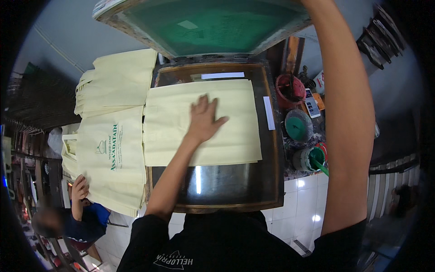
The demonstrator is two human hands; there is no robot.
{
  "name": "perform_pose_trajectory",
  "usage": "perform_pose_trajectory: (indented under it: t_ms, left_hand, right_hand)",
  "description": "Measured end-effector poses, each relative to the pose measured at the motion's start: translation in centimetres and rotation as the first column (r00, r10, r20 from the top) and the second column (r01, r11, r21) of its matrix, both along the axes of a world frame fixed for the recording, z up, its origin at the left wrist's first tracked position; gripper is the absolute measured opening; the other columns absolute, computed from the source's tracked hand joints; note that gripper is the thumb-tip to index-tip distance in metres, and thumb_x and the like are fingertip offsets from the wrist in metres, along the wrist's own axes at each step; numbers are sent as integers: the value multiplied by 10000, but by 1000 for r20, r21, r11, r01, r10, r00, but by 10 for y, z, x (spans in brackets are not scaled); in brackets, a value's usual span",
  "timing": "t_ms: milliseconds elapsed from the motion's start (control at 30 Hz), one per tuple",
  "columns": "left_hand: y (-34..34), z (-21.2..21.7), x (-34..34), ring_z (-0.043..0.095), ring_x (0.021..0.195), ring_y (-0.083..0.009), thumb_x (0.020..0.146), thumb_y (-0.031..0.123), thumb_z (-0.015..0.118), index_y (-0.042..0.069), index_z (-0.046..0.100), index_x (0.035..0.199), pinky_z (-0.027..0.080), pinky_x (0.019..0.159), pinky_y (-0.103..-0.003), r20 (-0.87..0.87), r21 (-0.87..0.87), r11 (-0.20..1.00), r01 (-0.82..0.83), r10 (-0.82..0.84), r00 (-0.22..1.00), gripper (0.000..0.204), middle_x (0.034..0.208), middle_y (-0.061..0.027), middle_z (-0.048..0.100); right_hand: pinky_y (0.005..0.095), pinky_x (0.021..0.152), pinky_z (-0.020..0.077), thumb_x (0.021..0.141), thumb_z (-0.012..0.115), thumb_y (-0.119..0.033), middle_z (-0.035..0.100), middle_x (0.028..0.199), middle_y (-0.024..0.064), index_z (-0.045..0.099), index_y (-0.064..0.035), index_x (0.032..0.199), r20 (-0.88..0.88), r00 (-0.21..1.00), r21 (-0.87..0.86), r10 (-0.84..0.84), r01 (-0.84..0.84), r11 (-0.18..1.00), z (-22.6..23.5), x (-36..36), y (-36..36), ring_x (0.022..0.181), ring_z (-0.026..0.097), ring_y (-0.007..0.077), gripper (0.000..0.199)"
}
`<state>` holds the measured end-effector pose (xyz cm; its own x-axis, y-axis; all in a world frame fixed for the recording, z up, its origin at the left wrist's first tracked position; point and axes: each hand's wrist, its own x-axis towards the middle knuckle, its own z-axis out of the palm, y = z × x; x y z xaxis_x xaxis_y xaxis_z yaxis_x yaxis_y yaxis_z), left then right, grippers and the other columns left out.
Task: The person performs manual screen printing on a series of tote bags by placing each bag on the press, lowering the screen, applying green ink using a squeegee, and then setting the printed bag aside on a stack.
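Observation:
My left hand (206, 120) lies with fingers spread on a blank cream fabric bag (170, 129), slightly blurred, holding nothing. The bag rests on a dark glossy printing board (226, 186) with a wooden rim. Another cream edge shows beneath it at the lower right. Above the board, a screen-printing frame (120, 20) is tilted up, its mesh (213, 27) coated green. My right arm reaches up to the frame's right end; the hand is beyond the top edge. Touching the bag on the left is a printed cream bag (93, 149) with green print.
A co-worker's hand (79, 188) touches the printed bag's lower left. Blank cream bags (120, 75) are piled behind it. On the right stand a red bucket (297, 84), a bowl of green ink (297, 128), an ink tub (301, 161) with a green-coated tool, and a phone (311, 104).

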<state>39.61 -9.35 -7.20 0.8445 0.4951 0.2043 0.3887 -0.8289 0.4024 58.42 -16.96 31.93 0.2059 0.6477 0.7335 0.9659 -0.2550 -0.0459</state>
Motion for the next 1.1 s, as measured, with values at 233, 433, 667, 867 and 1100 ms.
perform_pose_trajectory:
  t_ms: [233, 433, 667, 867, 1100]
  left_hand:
    - [-5, 2, 117, 522, 1227, -346, 826, 136, 682, 74, 675, 1198, 394, 1020, -505, -31, 224, 970, 93, -88, 996, 377, 1259, -144, 605]
    - [2, 8, 127, 536, 1124, -298, 774, 66, 673, 19, 669, 1109, 403, 917, -434, -11, 337, 921, 196, -204, 979, 339, 1170, -110, 609]
    - [11, 5, 130, 519, 1088, -281, 858, 88, 562, 16, 646, 1075, 389, 899, -394, -17, 504, 831, 233, -260, 965, 243, 1096, -118, 592]
    - [5, 15, 147, 510, 1105, -307, 814, 87, 629, 18, 616, 1128, 390, 902, -418, -48, 373, 893, 253, -253, 966, 321, 1146, -132, 574]
    - [-31, 20, 128, 263, 1460, -456, 920, 528, 616, 116, 461, 1499, 182, 1186, -572, -128, 54, 995, 85, -78, 989, 728, 1560, -279, 316]
  right_hand:
    - [471, 859, 546, 873, 747, -337, 736, 982, 269, 771, 39, 1007, -17, 999, -10, 31, -31, 999, -5, 8, 2, 935, 713, 405, 400]
    - [467, 855, 545, 892, 738, -333, 743, 971, 253, 781, 24, 975, -60, 998, -43, 34, -37, 998, -1, 7, -2, 927, 717, 396, 369]
    - [460, 844, 550, 892, 739, -326, 744, 965, 252, 782, 25, 953, -70, 997, -39, 32, -35, 999, -2, 5, -3, 920, 719, 394, 358]
    - [460, 849, 552, 897, 733, -314, 748, 965, 242, 784, 22, 958, -7, 999, -14, 39, -39, 999, -3, 12, 5, 919, 719, 388, 346]
    - [458, 863, 553, 905, 722, -300, 743, 995, 253, 781, 29, 982, -58, 998, -43, 16, -18, 999, -5, 9, -4, 939, 718, 394, 344]
